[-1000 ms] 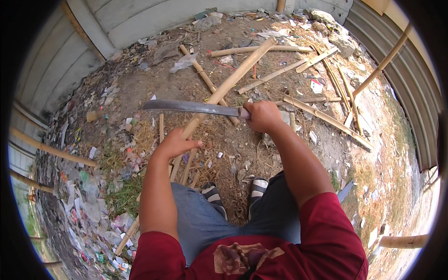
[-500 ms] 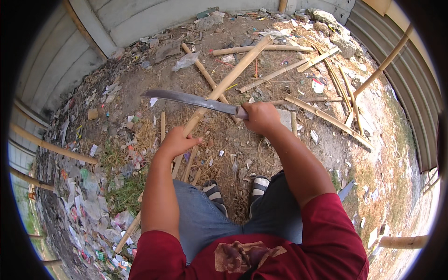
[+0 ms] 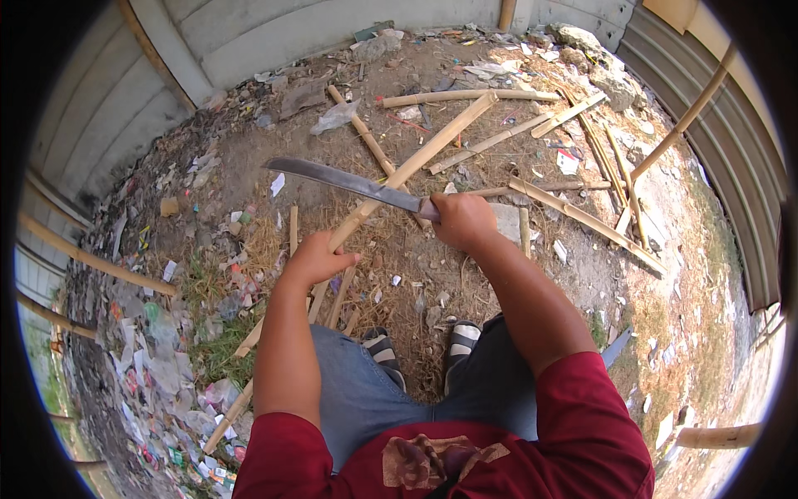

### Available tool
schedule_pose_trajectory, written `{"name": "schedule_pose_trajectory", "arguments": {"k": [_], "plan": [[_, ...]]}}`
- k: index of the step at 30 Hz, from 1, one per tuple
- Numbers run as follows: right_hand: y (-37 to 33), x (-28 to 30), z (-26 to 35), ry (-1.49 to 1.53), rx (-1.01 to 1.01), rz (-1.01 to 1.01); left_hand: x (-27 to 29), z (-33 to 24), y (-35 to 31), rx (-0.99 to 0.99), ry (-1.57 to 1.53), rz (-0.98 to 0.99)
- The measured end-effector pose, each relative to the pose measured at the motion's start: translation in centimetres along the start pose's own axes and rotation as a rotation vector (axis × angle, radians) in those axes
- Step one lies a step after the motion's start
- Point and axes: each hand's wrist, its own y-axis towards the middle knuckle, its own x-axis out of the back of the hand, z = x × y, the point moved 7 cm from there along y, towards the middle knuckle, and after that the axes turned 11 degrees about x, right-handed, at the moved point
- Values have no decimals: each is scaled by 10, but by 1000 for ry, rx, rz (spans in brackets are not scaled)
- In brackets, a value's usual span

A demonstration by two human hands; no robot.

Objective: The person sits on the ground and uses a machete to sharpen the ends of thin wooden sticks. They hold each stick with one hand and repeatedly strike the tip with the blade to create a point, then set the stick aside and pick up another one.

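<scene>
A split length of bamboo (image 3: 434, 145) slants away from me, its near part in the grip of my left hand (image 3: 317, 258). My thumb points right along its underside. My right hand (image 3: 465, 219) is closed round the pale handle of a machete (image 3: 332, 175). The long, slightly curved blade points left and lies across the bamboo, a short way beyond my left hand. At the crossing, the blade appears to touch the bamboo; how deep it sits cannot be made out. The far end of the bamboo reaches over other pieces on the ground.
Several bamboo pieces (image 3: 586, 224) lie scattered ahead and to the right. Plastic litter (image 3: 158, 358) covers the ground at left. A concrete wall (image 3: 274, 46) stands behind, a corrugated metal sheet (image 3: 706, 108) at right. A leaning pole (image 3: 682, 121) rises near it. My sandalled feet (image 3: 382, 349) are below.
The bamboo's far end has dropped nearer and shifted slightly right. The machete has come down a little with it, its blade still across the bamboo. Both hands keep their grip.
</scene>
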Motion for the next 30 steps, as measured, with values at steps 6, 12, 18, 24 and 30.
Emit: {"name": "schedule_pose_trajectory", "arguments": {"k": [6, 12, 18, 24, 30], "plan": [[6, -5, -16, -99, 104, 22, 11, -1, -10, -74, -9, -51], [0, 9, -34, -48, -92, 34, 8, 11, -2, 29, 44, 11], [2, 0, 0, -28, -14, -2, -4, 0, -1, -7, 20, 40], [-2, 4, -63, -8, -169, -76, 0, -14, -13, -65, 61, 3], [-4, 6, -26, 1, -106, -29, 3, 9, 1, -16, 82, -46]]}}
